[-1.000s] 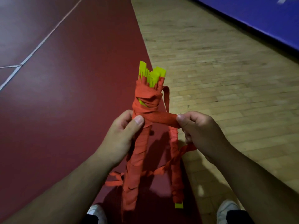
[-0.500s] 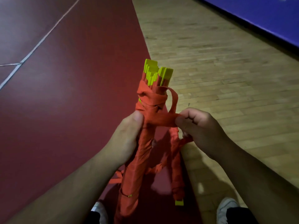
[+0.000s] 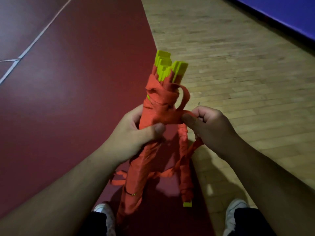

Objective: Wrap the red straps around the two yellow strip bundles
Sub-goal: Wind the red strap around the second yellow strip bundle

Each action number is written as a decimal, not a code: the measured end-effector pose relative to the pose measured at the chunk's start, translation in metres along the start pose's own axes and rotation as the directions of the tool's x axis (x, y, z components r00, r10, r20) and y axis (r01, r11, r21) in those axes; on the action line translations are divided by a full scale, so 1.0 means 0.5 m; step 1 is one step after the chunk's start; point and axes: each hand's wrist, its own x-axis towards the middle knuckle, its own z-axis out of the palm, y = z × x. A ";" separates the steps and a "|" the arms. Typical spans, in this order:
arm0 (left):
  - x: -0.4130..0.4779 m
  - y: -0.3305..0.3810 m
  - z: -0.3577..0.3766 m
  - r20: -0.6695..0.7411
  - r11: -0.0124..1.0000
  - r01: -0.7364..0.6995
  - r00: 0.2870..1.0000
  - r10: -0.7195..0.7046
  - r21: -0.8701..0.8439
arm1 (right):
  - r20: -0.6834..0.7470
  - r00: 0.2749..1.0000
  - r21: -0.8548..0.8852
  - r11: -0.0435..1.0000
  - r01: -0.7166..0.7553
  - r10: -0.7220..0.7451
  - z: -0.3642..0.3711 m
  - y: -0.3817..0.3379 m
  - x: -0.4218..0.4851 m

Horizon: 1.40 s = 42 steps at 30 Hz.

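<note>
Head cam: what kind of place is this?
Most likely an indoor sports hall or gym. The wooden plank floor meets a dark red court surface marked with white lines, and blue wall padding runs along the far edge.

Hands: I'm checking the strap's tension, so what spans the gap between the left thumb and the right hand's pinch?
In the head view, a flat stretch of red strap runs from the left hand gripping the wrapped bundle to the right hand.
</note>
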 end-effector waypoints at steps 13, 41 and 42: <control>0.012 -0.012 0.008 -0.274 0.979 0.074 0.953 -0.125 -0.191 | 0.131 0.991 -0.074 0.997 0.005 0.005 -0.002 0.001 -0.003; 0.004 0.030 0.032 -0.264 0.962 -0.046 0.957 0.119 0.269 | 0.058 0.998 -0.200 0.980 -0.022 0.034 0.029 0.015 0.006; 0.006 0.038 0.034 -0.249 0.965 -0.065 0.960 0.131 0.256 | 0.062 0.997 -0.193 0.981 -0.024 0.036 0.031 0.015 0.006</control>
